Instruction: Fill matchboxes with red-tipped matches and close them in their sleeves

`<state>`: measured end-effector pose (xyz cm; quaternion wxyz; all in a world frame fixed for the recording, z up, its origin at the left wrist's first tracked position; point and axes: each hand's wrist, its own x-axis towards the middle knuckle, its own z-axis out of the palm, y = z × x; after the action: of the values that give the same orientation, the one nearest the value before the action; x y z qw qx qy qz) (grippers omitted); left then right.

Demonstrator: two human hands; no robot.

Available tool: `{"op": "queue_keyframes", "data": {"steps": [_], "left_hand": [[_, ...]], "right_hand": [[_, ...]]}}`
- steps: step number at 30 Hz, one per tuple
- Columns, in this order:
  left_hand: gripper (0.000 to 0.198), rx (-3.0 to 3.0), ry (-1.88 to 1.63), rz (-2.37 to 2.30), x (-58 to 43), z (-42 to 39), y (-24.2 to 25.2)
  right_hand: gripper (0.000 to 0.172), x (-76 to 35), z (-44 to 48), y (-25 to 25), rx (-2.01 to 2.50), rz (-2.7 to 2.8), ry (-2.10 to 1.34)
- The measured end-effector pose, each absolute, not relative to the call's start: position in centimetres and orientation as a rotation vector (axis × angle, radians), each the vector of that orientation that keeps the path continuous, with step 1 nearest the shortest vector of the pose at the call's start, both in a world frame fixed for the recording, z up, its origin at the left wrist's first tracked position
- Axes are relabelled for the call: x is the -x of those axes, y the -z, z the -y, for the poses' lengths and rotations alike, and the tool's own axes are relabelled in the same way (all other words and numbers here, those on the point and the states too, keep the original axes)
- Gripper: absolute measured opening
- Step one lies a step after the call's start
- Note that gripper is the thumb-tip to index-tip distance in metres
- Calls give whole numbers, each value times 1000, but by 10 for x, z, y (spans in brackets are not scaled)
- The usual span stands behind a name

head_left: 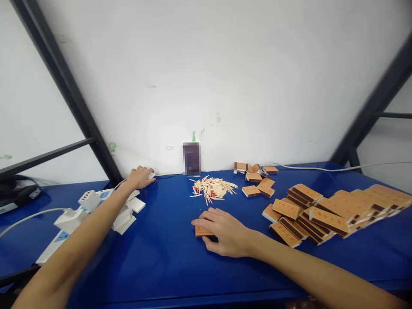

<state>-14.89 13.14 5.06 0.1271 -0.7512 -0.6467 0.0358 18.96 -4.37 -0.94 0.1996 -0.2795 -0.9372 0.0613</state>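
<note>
My left hand reaches to the back of the blue table, its fingers closed on a small white piece that looks like a matchbox tray. More white trays lie in a loose heap just in front of that hand. Near the middle, my right hand wraps over an orange-brown matchbox lying on the table, hiding much of it. Beyond the right hand is a pile of loose matches with red heads. Many matchboxes are heaped to the right, and several others lie behind.
A power strip with white plugs and a cable runs under my left forearm. A dark, pixelated panel stands against the white wall. Black metal frame bars slant at both sides. A white cable crosses the back right.
</note>
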Motion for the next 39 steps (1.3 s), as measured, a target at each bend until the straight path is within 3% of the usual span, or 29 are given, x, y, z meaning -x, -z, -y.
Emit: {"op": "queue_keyframes", "data": {"steps": [7,19,26,31,34,39], "left_hand": [[42,2294,-183,1782,155,-140,-63],[50,2282,-230,1831,151,-146,-57],[32,2348,30,1712,116,-107,-75],[20,2679,562,1355,57,-32,-54],[15,2800,610,1129,37,-1,-30],[13,2891,620,1123,38,11,-8]], "right_hand": [[47,-191,43,14,797,2562,-197],[51,-189,39,13,839,2491,-308],[49,-188,38,15,877,2492,-291],[46,-194,40,11,884,2447,-266],[31,-205,34,5,865,2255,-259],[25,-221,18,0,1066,2167,-210]]}}
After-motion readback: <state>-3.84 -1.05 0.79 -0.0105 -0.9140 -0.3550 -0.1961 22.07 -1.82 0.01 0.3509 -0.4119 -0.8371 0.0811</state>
